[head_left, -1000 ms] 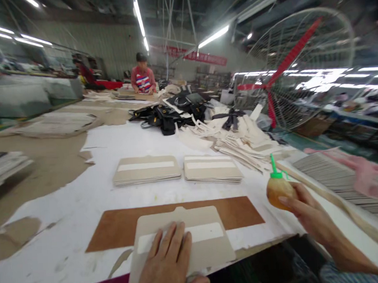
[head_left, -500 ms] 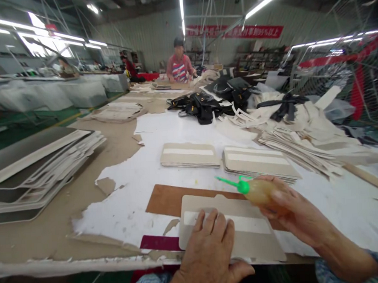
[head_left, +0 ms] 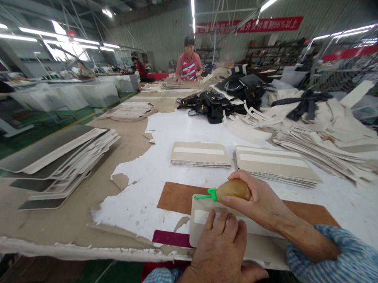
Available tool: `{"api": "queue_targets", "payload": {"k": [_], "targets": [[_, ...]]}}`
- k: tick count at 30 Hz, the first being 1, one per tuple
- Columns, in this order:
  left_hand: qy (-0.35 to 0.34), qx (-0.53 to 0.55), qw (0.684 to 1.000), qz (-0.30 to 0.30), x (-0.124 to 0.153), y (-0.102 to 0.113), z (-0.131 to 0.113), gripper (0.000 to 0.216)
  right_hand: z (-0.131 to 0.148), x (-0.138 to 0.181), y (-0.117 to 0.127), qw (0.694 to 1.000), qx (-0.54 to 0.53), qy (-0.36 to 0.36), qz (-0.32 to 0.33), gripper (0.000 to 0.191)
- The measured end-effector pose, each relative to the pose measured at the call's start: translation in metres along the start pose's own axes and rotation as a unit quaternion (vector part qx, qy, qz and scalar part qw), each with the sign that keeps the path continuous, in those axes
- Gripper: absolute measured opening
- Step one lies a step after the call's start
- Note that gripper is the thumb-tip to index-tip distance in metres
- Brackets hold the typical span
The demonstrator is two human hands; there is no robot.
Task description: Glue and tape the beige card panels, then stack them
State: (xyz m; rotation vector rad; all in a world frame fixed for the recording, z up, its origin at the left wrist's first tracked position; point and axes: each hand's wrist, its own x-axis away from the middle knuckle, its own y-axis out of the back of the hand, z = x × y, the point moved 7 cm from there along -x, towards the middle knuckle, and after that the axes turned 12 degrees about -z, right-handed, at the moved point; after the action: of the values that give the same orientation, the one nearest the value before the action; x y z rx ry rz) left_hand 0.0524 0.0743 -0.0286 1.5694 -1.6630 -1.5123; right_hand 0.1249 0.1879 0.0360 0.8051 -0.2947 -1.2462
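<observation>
My left hand (head_left: pixel 219 252) lies flat, fingers a little spread, on a beige cardboard panel (head_left: pixel 196 235) that carries a white strip (head_left: pixel 200 217). Wrapped round a squeeze bottle (head_left: pixel 233 189) of amber liquid is my right hand (head_left: pixel 263 201). The bottle is tipped sideways, its green nozzle (head_left: pixel 203 196) pointing left over the panel's upper left corner; whether the tip touches I cannot tell. Under the panel's far side shows a brown sheet (head_left: pixel 173 197). A purple strip (head_left: pixel 174 238) pokes out at its left.
Two stacks of similar panels, a left stack (head_left: pixel 199 154) and a right stack (head_left: pixel 273 164), lie beyond my hands. Dark-faced boards (head_left: pixel 65 159) are piled left. Black strapped pieces (head_left: pixel 212 103) and pale cut sheets (head_left: pixel 317 150) heap up right. A person (head_left: pixel 189 64) stands at the far end.
My right hand has brought the bottle left and down, so the nozzle is now over the panel's upper left corner. My left hand stays flat on the panel. The view has shifted slightly left.
</observation>
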Motion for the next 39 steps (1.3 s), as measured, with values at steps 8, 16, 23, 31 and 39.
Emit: {"api": "queue_targets", "payload": {"k": [8, 16, 23, 31, 39], "targets": [[0.013, 0.029, 0.999, 0.017, 0.001, -0.003, 0.0, 0.086, 0.017, -0.005, -0.001, 0.997, 0.056, 0.059, 0.003, 0.027], [0.032, 0.028, 0.999, 0.032, 0.002, -0.002, 0.002, 0.085, 0.041, -0.017, -0.001, 0.982, 0.139, 0.125, 0.034, 0.015], [0.027, 0.019, 0.999, 0.024, 0.002, 0.001, -0.001, 0.082, 0.045, -0.019, 0.004, 0.979, 0.157, 0.127, 0.037, 0.014], [0.029, 0.011, 0.999, 0.028, 0.0, 0.001, 0.001, 0.083, 0.046, -0.018, 0.005, 0.978, 0.165, 0.119, 0.045, 0.015], [0.016, -0.012, 1.0, 0.002, 0.002, 0.003, -0.001, 0.08, 0.037, -0.02, 0.02, 0.979, 0.175, 0.099, 0.031, 0.013]]}}
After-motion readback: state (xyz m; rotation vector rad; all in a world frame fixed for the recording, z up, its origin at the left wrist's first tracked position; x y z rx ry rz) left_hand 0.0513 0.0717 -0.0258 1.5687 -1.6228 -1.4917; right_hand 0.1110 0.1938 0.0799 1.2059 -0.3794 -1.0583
